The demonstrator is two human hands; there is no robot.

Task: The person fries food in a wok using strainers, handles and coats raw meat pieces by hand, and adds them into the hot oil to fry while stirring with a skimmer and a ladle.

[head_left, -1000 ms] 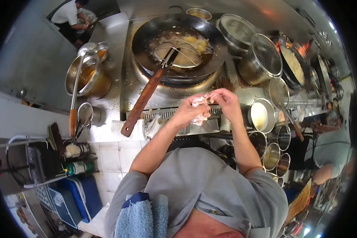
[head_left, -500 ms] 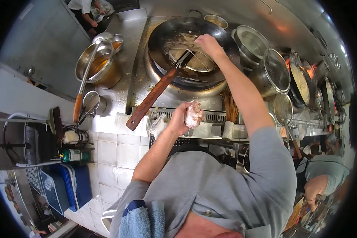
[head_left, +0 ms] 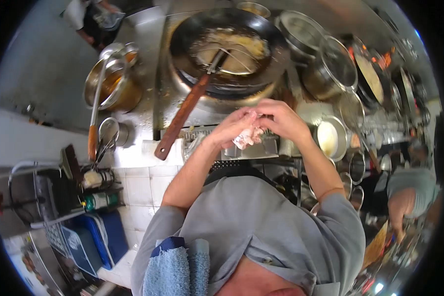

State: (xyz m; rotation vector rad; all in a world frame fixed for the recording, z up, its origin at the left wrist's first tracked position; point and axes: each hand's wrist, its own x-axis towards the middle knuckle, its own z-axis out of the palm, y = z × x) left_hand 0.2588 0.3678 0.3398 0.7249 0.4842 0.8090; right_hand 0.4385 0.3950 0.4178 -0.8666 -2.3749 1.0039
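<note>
My left hand (head_left: 228,129) is closed around a pale pink and white lump of floury pieces (head_left: 249,137), which looks like coated raw meat. Against the lump's upper right side, my right hand (head_left: 282,120) has its fingers bent and pinching at it; the fingertips are partly hidden. Both hands are just in front of a large black wok (head_left: 276,49) holding oil, with pale foam at its far side. A wire strainer (head_left: 238,63) sits in the wok, its wooden handle (head_left: 188,113) reaching out over the near left rim.
At left stands a metal pot (head_left: 133,93) of brown liquid with a ladle (head_left: 98,89) across it. Metal pots (head_left: 325,74) and a bowl of white stuff (head_left: 327,138) are on the right. One person (head_left: 404,192) is at far right, another (head_left: 96,22) at upper left.
My right hand has come back from over the wok to the lump in my left hand. The oil now foams at the far side. The view has shifted slightly.
</note>
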